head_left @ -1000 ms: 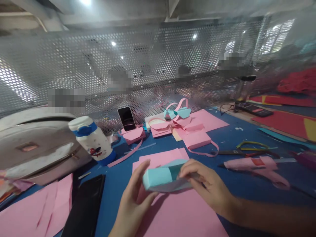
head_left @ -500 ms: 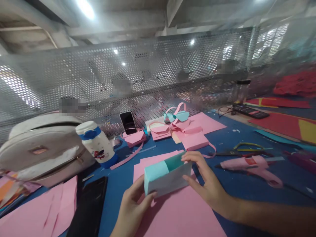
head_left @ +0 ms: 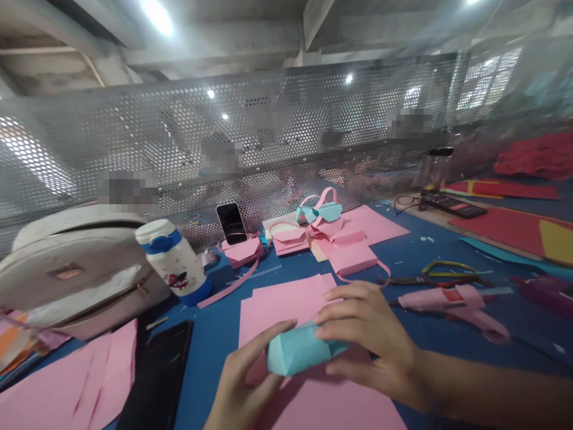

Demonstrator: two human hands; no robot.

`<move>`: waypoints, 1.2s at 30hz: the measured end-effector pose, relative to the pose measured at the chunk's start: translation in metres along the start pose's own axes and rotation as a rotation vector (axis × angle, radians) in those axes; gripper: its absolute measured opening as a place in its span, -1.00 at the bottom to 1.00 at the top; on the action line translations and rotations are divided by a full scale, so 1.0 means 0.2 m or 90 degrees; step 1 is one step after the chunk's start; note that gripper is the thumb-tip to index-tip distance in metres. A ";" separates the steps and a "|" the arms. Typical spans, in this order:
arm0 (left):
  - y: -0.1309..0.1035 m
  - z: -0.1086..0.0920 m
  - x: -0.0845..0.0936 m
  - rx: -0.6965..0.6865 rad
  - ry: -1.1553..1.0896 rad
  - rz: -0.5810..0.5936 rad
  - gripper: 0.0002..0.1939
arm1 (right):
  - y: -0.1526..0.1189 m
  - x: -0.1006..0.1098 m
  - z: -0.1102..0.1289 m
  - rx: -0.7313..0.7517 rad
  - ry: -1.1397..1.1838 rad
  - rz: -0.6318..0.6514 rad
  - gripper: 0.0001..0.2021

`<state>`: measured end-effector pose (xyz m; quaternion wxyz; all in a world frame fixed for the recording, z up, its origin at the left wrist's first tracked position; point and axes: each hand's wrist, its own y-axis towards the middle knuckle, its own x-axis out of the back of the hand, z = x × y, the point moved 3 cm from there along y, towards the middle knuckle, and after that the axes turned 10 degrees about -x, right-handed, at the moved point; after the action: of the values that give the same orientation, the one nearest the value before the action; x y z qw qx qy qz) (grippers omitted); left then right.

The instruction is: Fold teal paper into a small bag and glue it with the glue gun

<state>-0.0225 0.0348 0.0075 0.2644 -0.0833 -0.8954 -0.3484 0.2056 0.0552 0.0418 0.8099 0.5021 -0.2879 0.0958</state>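
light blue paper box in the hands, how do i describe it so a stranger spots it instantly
Start at the blue table and find the pink sheets in front of the person. Over them, held between the left hand and right hand, is the light-blue paper box. It shows no pink handles, unlike the light-blue bag farther back.

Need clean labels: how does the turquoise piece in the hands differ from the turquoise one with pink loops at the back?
Place: the held piece is in the left hand and right hand; the back piece sits by folded pink pieces.
Trim: the back piece has pink loops standing above it; no loop shows on the held piece.
Shared: both are folded turquoise paper.
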 end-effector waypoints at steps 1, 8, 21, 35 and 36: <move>-0.01 0.00 0.00 -0.007 0.001 0.010 -0.60 | 0.01 0.00 0.01 -0.005 0.001 0.005 -0.77; -0.02 0.02 -0.01 -0.025 0.000 0.037 -0.55 | 0.03 0.01 0.01 -0.010 0.020 0.008 -0.85; 0.00 0.00 0.00 -0.042 -0.004 -0.001 -0.57 | 0.06 0.02 0.00 -0.004 0.024 -0.012 -0.86; -0.02 0.00 -0.01 -0.045 -0.006 0.046 -0.49 | 0.08 0.03 0.04 0.008 0.012 -0.022 -0.90; -0.02 0.00 -0.01 -0.051 0.003 0.046 -0.49 | 0.08 0.03 0.04 0.006 0.015 -0.023 -0.90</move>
<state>-0.0214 0.0314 0.0038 0.2751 -0.1251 -0.8767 -0.3743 0.1996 0.0556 0.0600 0.8123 0.5100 -0.2686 0.0888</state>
